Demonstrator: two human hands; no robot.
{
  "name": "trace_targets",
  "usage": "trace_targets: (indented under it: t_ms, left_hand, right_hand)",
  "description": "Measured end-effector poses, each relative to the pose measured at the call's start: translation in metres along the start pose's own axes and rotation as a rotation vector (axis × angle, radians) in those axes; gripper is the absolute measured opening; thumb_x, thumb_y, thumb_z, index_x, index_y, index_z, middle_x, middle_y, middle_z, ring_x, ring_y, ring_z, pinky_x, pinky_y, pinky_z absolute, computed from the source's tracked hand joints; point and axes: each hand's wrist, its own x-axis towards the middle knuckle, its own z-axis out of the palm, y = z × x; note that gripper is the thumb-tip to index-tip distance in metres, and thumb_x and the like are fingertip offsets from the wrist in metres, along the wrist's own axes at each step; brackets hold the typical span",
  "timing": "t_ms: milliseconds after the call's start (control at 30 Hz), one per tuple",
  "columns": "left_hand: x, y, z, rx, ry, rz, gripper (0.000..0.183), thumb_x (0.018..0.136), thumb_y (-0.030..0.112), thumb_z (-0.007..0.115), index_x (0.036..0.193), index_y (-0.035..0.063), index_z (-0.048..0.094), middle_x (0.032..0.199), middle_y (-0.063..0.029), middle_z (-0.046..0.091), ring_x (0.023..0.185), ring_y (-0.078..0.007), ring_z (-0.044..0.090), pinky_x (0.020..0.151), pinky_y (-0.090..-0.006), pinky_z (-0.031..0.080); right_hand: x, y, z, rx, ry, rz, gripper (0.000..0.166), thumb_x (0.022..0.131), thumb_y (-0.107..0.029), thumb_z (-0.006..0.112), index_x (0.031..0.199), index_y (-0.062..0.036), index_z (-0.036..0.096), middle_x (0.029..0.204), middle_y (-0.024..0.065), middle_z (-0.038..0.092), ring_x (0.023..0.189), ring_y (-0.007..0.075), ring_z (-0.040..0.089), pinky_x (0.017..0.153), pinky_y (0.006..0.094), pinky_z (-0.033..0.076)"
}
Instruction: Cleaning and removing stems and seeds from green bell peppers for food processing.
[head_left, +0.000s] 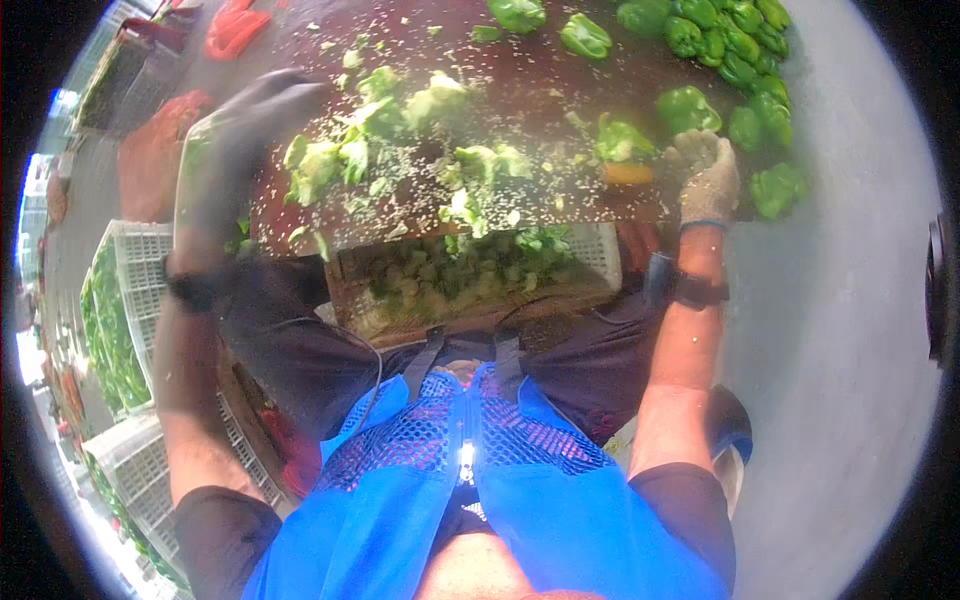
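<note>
My left hand (274, 101), in a dark glove, is blurred at the far left part of the dark red board (525, 67). Whether it holds anything cannot be made out. My right hand (703, 169) wears a pale knit glove, its fingers curled at the board's right side. Just beyond those fingers sits a green bell pepper (688, 110); contact is unclear. To their left lie a cut pepper piece (622, 139) and a small orange object (628, 174). Pale green pepper cores (375, 112) and many scattered seeds cover the middle of the board.
Whole green bell peppers (712, 37) are heaped at the far right. Below the board's near edge, a crate (600, 255) holds green trimmings (465, 270). White plastic crates (135, 277) stand on the left, one with green produce. A red bag (161, 150) lies beyond them.
</note>
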Motion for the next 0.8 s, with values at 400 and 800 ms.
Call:
trace_targets:
  t_ms: [400,800]
  left_hand:
    - [0.108,0.073,0.299,0.678,-0.13,0.236,0.056,0.079,0.049,0.065,0.11,0.0025,0.058,0.099,-0.0175,0.063,0.09,-0.0292,0.066,0.072,-0.0408,0.053]
    - [0.13,0.029,0.241,-0.106,-0.417,-0.2,0.043,0.081,0.026,0.063,0.117,0.0029,0.062,0.118,-0.0087,0.061,0.093,-0.0138,0.064,0.077,-0.0246,0.055]
  right_hand:
    - [-0.005,0.01,0.004,-0.291,-0.192,-0.102,0.043,0.089,-0.013,0.047,0.129,0.0021,0.048,0.115,0.015,0.059,0.092,0.021,0.064,0.074,0.0316,0.056]
    - [-0.024,0.027,0.021,-1.014,-0.49,-0.229,0.072,0.088,-0.052,0.054,0.138,-0.0028,0.04,0.108,0.0183,0.065,0.097,0.0293,0.065,0.09,0.042,0.046]
